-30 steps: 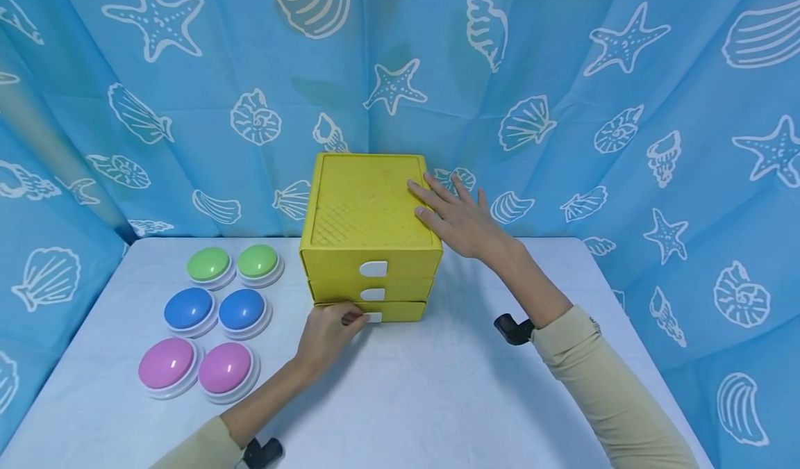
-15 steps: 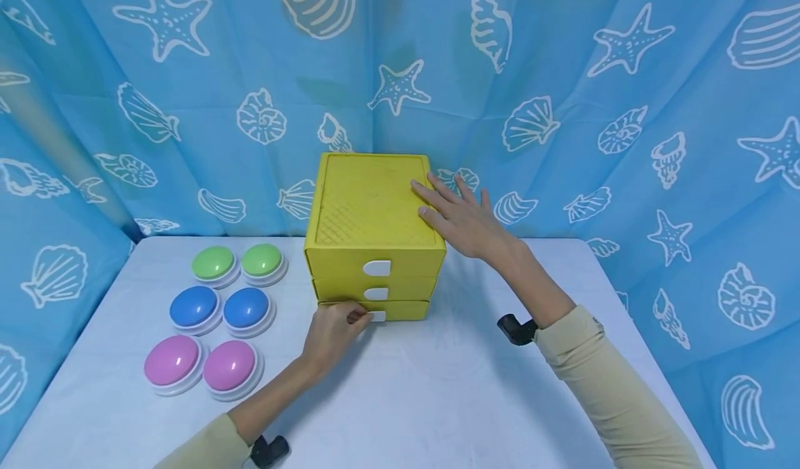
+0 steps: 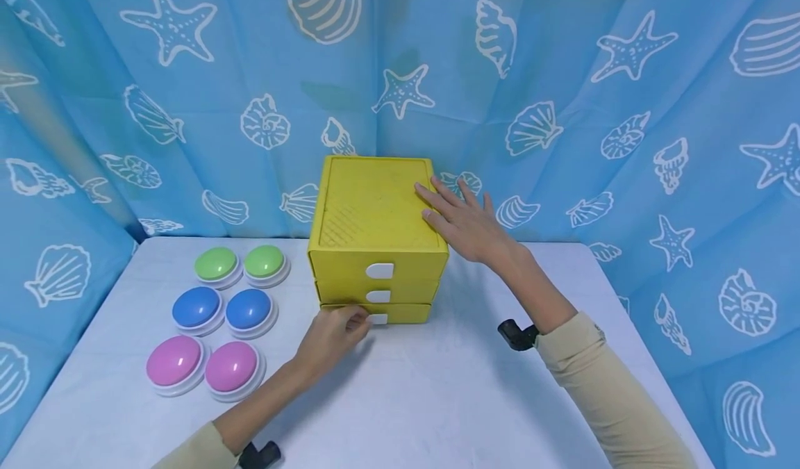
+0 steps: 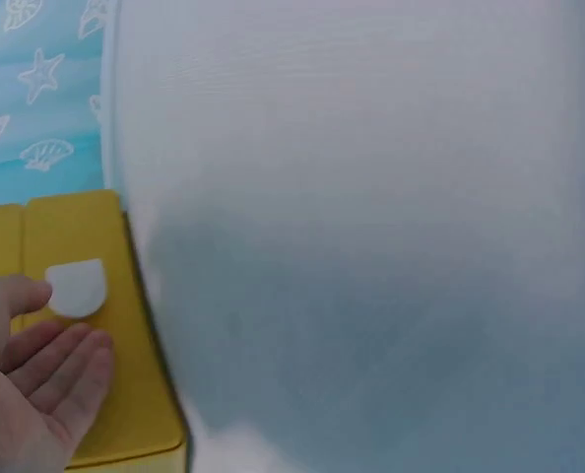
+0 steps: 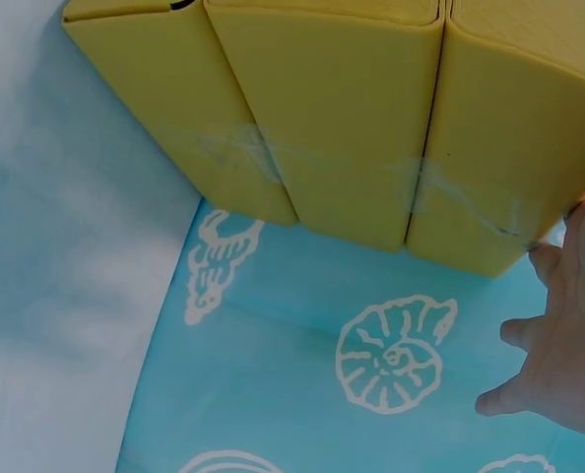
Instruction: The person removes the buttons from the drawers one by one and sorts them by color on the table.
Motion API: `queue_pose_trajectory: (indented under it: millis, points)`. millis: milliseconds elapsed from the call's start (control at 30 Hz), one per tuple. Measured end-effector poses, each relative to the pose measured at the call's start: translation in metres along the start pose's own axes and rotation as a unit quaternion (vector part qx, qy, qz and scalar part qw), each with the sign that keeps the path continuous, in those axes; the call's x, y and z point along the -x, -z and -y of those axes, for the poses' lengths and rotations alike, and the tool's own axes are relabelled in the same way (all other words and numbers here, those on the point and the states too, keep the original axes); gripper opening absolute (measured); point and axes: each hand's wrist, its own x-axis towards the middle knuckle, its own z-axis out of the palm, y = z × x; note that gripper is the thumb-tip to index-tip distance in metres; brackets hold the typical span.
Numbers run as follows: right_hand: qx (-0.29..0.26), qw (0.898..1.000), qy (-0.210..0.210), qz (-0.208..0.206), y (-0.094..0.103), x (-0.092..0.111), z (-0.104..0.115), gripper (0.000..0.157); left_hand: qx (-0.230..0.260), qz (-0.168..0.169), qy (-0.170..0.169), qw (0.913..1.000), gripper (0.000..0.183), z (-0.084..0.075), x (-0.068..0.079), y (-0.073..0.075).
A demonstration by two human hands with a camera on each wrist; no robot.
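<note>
A yellow three-drawer box (image 3: 375, 205) stands at the back of the table, each drawer front bearing a white tab handle. My left hand (image 3: 331, 337) is at the bottom drawer (image 3: 409, 313). In the left wrist view its thumb tip is right at the edge of the white handle (image 4: 78, 288), while the other fingers (image 4: 81, 370) lie loosely bent along the drawer front, not round the handle. My right hand (image 3: 465, 226) rests with spread fingers on the box's top right edge. Part of that hand shows beside the box in the right wrist view.
To the left of the box, push-button lights stand in pairs on the white table (image 3: 437, 399): green (image 3: 264, 260), blue (image 3: 248, 308) and pink (image 3: 231, 366). A blue curtain (image 3: 437, 128) with white shells hangs right behind the box.
My left thumb has drawn slightly left from the bottom handle, baring more of it. The right hand stays on the box. The whole head view has shifted a little.
</note>
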Motion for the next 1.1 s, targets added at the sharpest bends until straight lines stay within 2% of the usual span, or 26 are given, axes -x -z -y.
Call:
queue_pose_trajectory:
  millis: [167, 300, 400, 600, 767, 933, 1100]
  points:
    - [0.001, 1.000, 0.001, -0.010, 0.000, 0.003, -0.002, 0.061, -0.002, 0.046, 0.023, 0.9987, 0.014, -0.009, 0.002, 0.020]
    - [0.018, 0.999, -0.002, -0.027, 0.001, 0.007, -0.004, 0.060, 0.012, 0.099, 0.055, 0.9935, 0.020, -0.015, 0.000, 0.048]
    - [0.041, 0.998, -0.001, -0.041, 0.002, 0.010, -0.005, 0.060, -0.012, 0.124, 0.061, 0.9904, 0.023, -0.018, -0.003, 0.073]
    - [0.077, 0.995, -0.001, -0.062, 0.003, 0.022, -0.017, 0.060, -0.104, 0.115, 0.055, 0.9864, 0.032, -0.017, -0.009, 0.127]
    - [0.092, 0.993, -0.006, -0.071, 0.005, 0.035, -0.032, 0.061, -0.185, 0.084, 0.047, 0.9779, 0.051, -0.007, -0.014, 0.163]
    - [0.092, 0.993, -0.016, -0.079, 0.008, 0.050, -0.045, 0.064, -0.253, 0.060, 0.042, 0.9647, 0.067, 0.005, -0.019, 0.185]
    - [0.095, 0.991, -0.026, -0.089, 0.008, 0.066, -0.056, 0.064, -0.287, 0.056, 0.049, 0.9551, 0.073, 0.018, -0.025, 0.192]
